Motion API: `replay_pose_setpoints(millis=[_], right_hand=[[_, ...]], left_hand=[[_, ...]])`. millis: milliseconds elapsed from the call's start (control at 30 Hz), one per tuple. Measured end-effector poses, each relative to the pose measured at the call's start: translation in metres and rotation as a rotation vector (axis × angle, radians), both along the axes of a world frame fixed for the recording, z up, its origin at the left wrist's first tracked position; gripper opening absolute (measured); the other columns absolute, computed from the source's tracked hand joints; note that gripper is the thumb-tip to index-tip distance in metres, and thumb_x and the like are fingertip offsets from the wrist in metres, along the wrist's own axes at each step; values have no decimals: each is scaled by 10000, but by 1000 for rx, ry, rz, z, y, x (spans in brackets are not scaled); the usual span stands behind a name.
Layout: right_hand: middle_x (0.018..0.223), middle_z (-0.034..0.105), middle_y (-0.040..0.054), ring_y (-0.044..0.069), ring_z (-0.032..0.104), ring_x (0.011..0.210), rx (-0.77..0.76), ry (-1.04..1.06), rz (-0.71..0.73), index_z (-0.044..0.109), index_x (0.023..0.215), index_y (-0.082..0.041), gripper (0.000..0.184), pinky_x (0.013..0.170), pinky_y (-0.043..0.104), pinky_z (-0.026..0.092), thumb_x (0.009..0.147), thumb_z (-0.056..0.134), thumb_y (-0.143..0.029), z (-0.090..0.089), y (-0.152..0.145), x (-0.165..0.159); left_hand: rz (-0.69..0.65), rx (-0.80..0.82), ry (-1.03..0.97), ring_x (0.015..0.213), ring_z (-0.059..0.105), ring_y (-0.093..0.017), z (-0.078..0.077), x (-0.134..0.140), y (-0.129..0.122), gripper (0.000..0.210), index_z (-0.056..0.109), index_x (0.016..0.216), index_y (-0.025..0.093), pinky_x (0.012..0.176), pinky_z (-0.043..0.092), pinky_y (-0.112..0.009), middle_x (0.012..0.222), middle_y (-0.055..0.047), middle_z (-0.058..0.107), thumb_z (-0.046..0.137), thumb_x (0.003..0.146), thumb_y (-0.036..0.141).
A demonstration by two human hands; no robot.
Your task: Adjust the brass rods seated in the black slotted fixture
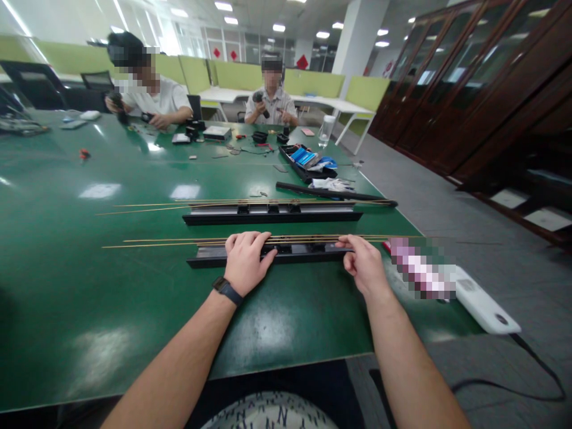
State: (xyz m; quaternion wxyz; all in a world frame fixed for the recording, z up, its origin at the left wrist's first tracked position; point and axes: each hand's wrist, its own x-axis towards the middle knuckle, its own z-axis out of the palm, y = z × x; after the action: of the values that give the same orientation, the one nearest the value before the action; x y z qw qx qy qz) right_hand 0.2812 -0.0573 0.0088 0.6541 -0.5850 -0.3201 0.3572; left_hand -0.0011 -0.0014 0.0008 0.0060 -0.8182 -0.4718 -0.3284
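Observation:
My left hand [248,257] lies over the near black rail [208,261], its fingers bent across the top and thumb along the near side. Thin golden rods [156,242] run lengthwise along this rail and stick out past both ends. At the rail's right end, my right hand [364,263] has its fingertips on the rods, the index finger reaching forward and the other fingers curled. Small black clips [318,246] show inside the rail between my hands. Parallel and farther off lies another black rail [272,218] with similar rods along it.
Behind the rails are a long black bar [308,190], white gloves [331,184] and a black tray [308,174] of blue packets. A white power bank [485,300] with a cable sits at the table's right edge. Two people [154,98] work across the green table [134,322].

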Motion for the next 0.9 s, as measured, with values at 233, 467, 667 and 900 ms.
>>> replay_pose_setpoints(millis=[233, 467, 667, 900], right_hand=[[823, 735, 64, 44, 463, 340, 13, 27, -89, 725, 858, -155, 285, 277, 169, 182, 775, 752, -426, 0, 1, 3], [923, 765, 83, 43, 475, 354, -15, -39, 89, 750, 957, -169, 378, 285, 170, 204, 799, 751, -512, -1, -1, -3], [847, 744, 66, 41, 462, 344, 8, -3, -22, 737, 902, -163, 320, 282, 165, 186, 795, 750, -465, -3, 1, 3], [872, 748, 74, 40, 466, 351, 8, 0, 0, 755, 905, -157, 339, 282, 173, 193, 783, 756, -473, -1, 0, 1]], left_hand=[[2, 0, 3, 1147, 623, -280, 1, 0, -1, 326, 654, 1247, 266, 1038, 326, -488, 1202, -93, 721, 620, 960, 415], [-1, -16, -5, 1159, 618, -284, 1, 0, -1, 324, 655, 1248, 270, 1043, 321, -491, 1215, -95, 720, 616, 960, 412], [-10, -11, 0, 1150, 623, -282, 1, 0, -1, 329, 652, 1252, 267, 1034, 330, -484, 1206, -93, 717, 618, 959, 414], [2, -9, 7, 1157, 622, -282, 1, 0, -1, 328, 650, 1251, 269, 1034, 327, -487, 1210, -94, 719, 619, 961, 420]])
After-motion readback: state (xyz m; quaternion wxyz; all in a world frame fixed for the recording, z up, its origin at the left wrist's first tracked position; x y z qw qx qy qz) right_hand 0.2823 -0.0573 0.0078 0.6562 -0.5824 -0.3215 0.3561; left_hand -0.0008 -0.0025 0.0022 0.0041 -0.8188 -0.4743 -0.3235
